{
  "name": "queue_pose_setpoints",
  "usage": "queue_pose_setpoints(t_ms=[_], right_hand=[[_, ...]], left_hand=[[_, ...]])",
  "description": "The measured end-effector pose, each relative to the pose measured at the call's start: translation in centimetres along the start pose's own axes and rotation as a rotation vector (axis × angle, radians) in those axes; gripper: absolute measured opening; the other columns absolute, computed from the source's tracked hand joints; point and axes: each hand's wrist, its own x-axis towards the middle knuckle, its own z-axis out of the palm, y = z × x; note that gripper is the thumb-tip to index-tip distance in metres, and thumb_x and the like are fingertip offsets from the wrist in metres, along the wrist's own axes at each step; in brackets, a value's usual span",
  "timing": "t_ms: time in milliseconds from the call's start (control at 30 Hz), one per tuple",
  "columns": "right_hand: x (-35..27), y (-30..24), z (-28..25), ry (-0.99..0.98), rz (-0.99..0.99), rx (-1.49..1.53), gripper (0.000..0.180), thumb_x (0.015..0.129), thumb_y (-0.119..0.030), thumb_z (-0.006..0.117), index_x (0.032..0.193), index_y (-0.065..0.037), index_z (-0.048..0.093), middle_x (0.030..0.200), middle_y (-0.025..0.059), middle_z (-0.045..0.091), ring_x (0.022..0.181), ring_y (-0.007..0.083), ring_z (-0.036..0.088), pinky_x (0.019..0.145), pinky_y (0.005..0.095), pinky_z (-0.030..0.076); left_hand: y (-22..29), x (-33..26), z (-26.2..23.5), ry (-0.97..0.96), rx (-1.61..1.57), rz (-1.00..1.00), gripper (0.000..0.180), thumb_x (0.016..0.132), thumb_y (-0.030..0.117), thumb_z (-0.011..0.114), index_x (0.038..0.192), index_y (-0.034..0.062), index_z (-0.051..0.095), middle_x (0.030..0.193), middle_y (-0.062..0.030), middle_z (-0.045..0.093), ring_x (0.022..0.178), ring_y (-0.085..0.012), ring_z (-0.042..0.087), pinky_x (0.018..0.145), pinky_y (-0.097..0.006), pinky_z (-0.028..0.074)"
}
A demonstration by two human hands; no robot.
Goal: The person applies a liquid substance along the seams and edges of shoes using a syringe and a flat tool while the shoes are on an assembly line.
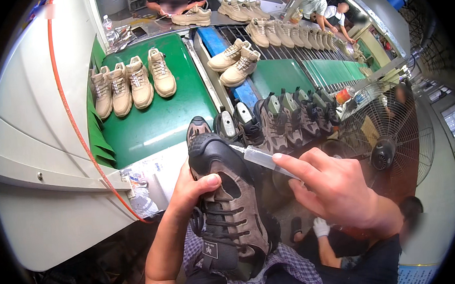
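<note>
Brown suede and black rubber make up the hiking shoe (pixel 225 204) at lower centre of the frame, toe pointing up, heel resting on the person's lap over a checked cloth (pixel 290 267). The left hand (pixel 189 193) grips the shoe's left side, thumb pressed over the upper near the toe cap. The right hand (pixel 338 187) pinches a clear syringe-like applicator (pixel 262 158), its tip touching the toe's right edge. Just above the toe, a row of dark shoes (pixel 273 121) lines the bench edge, leaving little room there. Upper left, four tan shoes (pixel 132 85) stand on the green belt (pixel 159 125), with bare belt below them. A standing fan (pixel 387 144) crowds the right side, close to the right hand.
</note>
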Motion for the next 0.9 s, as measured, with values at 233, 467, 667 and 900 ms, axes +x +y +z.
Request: queue_pose_setpoints(t_ms=[233,467,667,900], right_hand=[[0.6,-0.2,0.0,-0.028,-0.006,-0.033,0.057,0.076,-0.010,0.074,0.132,-0.014,0.062,0.081,0.0026,0.055,0.063,0.0167,0.063,0.050,0.0310,0.049],[1.0,-0.2,-0.5,-0.072,-0.034,-0.057,0.060,0.074,-0.010,0.072,0.134,-0.013,0.062,0.083,0.0052,0.054,0.064,0.0176,0.063,0.049,0.0314,0.049],[0.8,-0.3,-0.7,-0.076,-0.041,-0.081,0.062,0.074,-0.011,0.072,0.135,-0.012,0.061,0.083,0.0059,0.053,0.063,0.0176,0.063,0.049,0.0314,0.048],[0.6,-0.3,-1.2,-0.089,-0.067,-0.131,0.062,0.074,-0.013,0.072,0.135,-0.012,0.061,0.083,0.0054,0.052,0.063,0.0164,0.062,0.048,0.0303,0.047]], left_hand=[[0.7,0.1,0.3,-0.041,-0.004,0.009,0.080,0.071,0.037,0.082,0.132,-0.0030,0.050,0.114,-0.0105,0.063,0.102,-0.0182,0.062,0.092,-0.032,0.050],[1.2,-0.2,0.3,-0.041,-0.012,0.012,0.081,0.071,0.037,0.083,0.133,-0.0033,0.049,0.116,-0.0115,0.063,0.105,-0.0193,0.062,0.095,-0.033,0.050],[1.1,0.0,0.2,-0.059,0.011,0.032,0.082,0.071,0.036,0.083,0.134,-0.0037,0.048,0.118,-0.0123,0.063,0.107,-0.0201,0.062,0.096,-0.034,0.050],[1.0,0.0,0.4,-0.062,0.004,0.042,0.083,0.071,0.038,0.084,0.134,-0.0037,0.048,0.115,-0.0111,0.063,0.103,-0.0194,0.062,0.094,-0.033,0.050]])
